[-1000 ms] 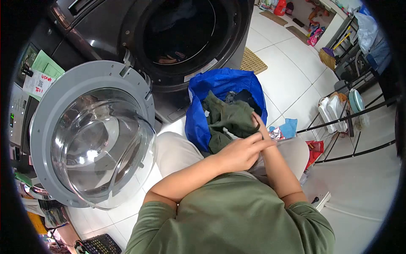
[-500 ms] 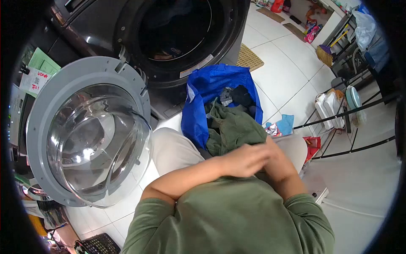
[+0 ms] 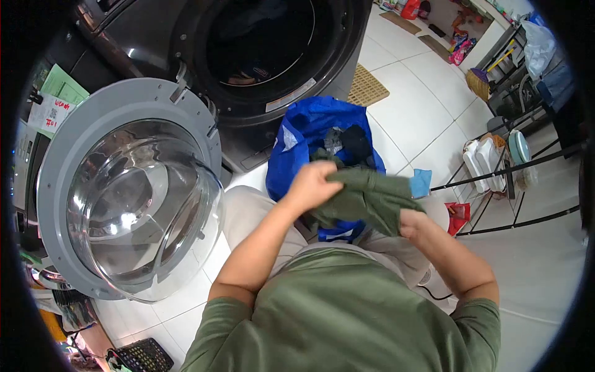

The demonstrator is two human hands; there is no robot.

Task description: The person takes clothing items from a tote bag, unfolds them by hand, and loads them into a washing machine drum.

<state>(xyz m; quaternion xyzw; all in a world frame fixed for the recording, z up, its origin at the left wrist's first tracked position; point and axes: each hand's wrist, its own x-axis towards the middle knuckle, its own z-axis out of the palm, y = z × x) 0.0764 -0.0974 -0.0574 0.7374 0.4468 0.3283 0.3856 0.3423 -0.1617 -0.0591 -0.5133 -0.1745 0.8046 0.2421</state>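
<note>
A dark green garment [image 3: 372, 195] is stretched between my two hands above the blue bag [image 3: 286, 155]. My left hand [image 3: 315, 185] is closed on its left end, thumb and fingers bunching the cloth. At the opposite end, my right hand [image 3: 414, 223] holds the garment's edge, its fingers mostly covered by the fabric. The bag stands open on the floor between my knees, with dark clothes [image 3: 354, 141] and a grey patterned piece [image 3: 333, 140] inside. Which kind of garment the green one is, I cannot make out.
The washing machine [image 3: 248, 118] is in front, its round door [image 3: 52, 198] swung open to the left. A black wire rack [image 3: 514, 168] with containers [image 3: 483, 162] stands to the right. A tan mat [image 3: 367, 87] and a blue cloth [image 3: 421, 183] lie on the tiles.
The green garment has risen from the bag's front and is now spread between my hands. My forearms, crossed before, have moved apart, left hand to the left, right hand to the right.
</note>
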